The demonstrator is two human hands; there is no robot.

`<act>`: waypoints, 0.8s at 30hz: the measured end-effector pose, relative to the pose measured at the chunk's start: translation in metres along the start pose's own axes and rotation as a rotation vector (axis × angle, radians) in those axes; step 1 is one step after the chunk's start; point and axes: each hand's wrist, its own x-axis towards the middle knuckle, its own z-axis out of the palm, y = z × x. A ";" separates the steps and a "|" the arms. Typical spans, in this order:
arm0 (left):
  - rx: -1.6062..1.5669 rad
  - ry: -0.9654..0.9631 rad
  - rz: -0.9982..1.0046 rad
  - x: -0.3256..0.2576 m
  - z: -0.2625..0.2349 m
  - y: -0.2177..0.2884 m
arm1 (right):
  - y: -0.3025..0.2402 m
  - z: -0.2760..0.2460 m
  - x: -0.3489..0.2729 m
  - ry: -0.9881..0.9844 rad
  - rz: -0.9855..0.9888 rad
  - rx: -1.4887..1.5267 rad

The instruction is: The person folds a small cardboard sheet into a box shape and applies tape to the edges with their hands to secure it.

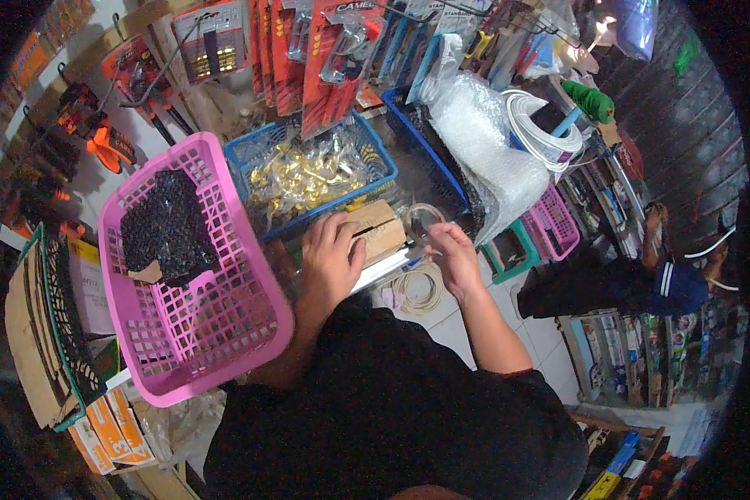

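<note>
A small brown cardboard box (381, 237) with a dark slit along its top lies just in front of me. My left hand (333, 254) is on its left end, bent fingers pressing over the top and side. To the right of the box, my right hand (454, 257) is raised with thumb and fingertips pinched together; whatever is between them is too small to make out. Close beyond those fingertips is a clear ring-shaped roll (426, 215). Below the box runs a white-edged surface (381, 268), and a coil of pale cable (414, 289) lies lower down.
At my left stands a pink basket (279, 321) holding a black plastic bundle (171, 229). Ahead, a blue basket (308, 218) holds bagged brass-coloured fittings. Bubble wrap (483, 133) and a white cable coil (546, 137) are at right. Another person (608, 283) in dark clothes is farther right.
</note>
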 end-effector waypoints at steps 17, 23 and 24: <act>0.195 -0.131 0.017 0.008 0.013 0.008 | 0.029 0.004 0.025 0.011 0.082 0.123; 0.191 -0.208 0.031 0.008 0.017 0.006 | 0.034 -0.001 0.025 0.023 0.084 0.116; 0.209 -0.193 0.053 0.010 0.016 0.006 | 0.033 0.000 0.024 0.023 0.091 0.117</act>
